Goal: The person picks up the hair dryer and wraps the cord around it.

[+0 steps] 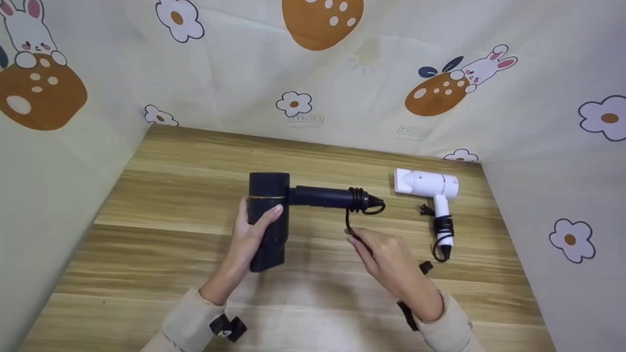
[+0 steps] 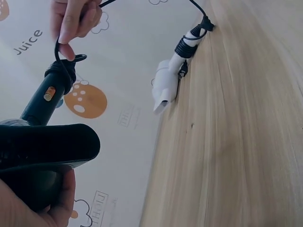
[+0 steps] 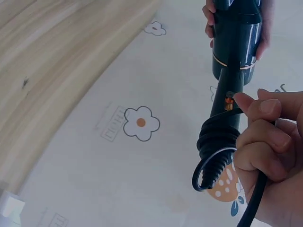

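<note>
My left hand (image 1: pixel 251 239) grips the barrel of a black hair dryer (image 1: pixel 269 220), thumb across its front and fingers behind. The dryer's handle points right, with turns of its black cord (image 1: pixel 356 199) wound round the handle's end. From these turns a length of cord runs down to my right hand (image 1: pixel 389 252), which pinches it between thumb and fingers. In the right wrist view the cord (image 3: pixel 255 198) passes through the curled fingers and trails below them. An orange-marked switch (image 3: pixel 229 101) shows on the handle.
A white hair dryer (image 1: pixel 430 183) lies at the right rear of the wooden table (image 1: pixel 171 205), black cord wrapped round its handle, plug beside it. Patterned cloth walls (image 1: pixel 234 73) enclose the table at the back and sides.
</note>
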The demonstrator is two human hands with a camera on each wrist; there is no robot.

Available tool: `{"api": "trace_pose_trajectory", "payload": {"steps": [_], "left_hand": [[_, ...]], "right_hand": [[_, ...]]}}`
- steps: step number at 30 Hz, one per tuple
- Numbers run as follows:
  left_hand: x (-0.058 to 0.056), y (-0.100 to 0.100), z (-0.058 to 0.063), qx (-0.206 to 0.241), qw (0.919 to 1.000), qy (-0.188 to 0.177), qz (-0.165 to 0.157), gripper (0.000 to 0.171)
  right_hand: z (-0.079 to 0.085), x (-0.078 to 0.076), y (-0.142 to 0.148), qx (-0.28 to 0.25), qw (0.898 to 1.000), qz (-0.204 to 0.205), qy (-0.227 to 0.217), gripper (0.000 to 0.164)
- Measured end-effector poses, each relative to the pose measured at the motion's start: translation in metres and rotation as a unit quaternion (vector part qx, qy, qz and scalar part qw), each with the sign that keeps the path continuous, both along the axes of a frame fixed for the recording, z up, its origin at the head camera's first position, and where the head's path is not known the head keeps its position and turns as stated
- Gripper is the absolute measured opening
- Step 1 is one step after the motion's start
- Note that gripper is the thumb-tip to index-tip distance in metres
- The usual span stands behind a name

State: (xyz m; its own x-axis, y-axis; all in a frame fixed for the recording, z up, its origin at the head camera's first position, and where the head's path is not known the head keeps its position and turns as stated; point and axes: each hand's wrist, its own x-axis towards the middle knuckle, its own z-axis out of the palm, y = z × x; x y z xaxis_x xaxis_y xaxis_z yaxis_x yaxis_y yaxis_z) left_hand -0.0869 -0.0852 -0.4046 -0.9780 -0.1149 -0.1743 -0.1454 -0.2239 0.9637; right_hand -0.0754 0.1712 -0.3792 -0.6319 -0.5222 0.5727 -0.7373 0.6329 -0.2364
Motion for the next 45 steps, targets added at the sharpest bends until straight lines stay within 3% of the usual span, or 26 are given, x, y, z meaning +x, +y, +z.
{"api": "trace_pose_trajectory", "payload": {"steps": [7, 14, 18, 23, 33, 35, 37, 41, 45], "left_hand": [[0.002, 0.003, -0.002, -0.045, 0.9987, 0.023, -0.008, 0.048], [0.004, 0.007, -0.001, -0.084, 0.9948, 0.049, -0.030, 0.053], [0.005, 0.008, 0.001, -0.090, 0.9934, 0.049, -0.050, 0.056], [0.006, 0.006, 0.003, -0.071, 0.9926, 0.040, -0.090, 0.050], [0.007, -0.003, 0.008, -0.063, 0.9858, 0.033, -0.152, 0.052], [0.007, -0.004, 0.009, -0.063, 0.9847, 0.037, -0.158, 0.053], [0.007, -0.005, 0.010, -0.072, 0.9842, 0.048, -0.155, 0.054], [0.007, -0.008, 0.012, -0.088, 0.9840, 0.066, -0.140, 0.053], [0.008, -0.010, 0.014, -0.069, 0.9856, 0.054, -0.144, 0.054]], "right_hand": [[0.002, -0.003, 0.001, -0.044, 0.999, 0.002, 0.026, 0.015], [0.009, -0.010, 0.008, -0.057, 0.996, -0.048, 0.042, 0.006], [0.014, -0.015, 0.011, -0.100, 0.992, -0.059, 0.042, 0.006], [0.018, -0.021, 0.014, -0.165, 0.985, -0.052, 0.011, 0.011], [0.019, -0.028, 0.022, -0.233, 0.964, -0.039, -0.119, 0.014], [0.019, -0.030, 0.023, -0.248, 0.955, -0.029, -0.158, 0.013], [0.018, -0.033, 0.025, -0.265, 0.940, -0.018, -0.214, 0.011], [0.016, -0.039, 0.028, -0.316, 0.888, -0.011, -0.334, 0.010], [0.014, -0.041, 0.029, -0.343, 0.858, -0.026, -0.382, 0.012]]}}
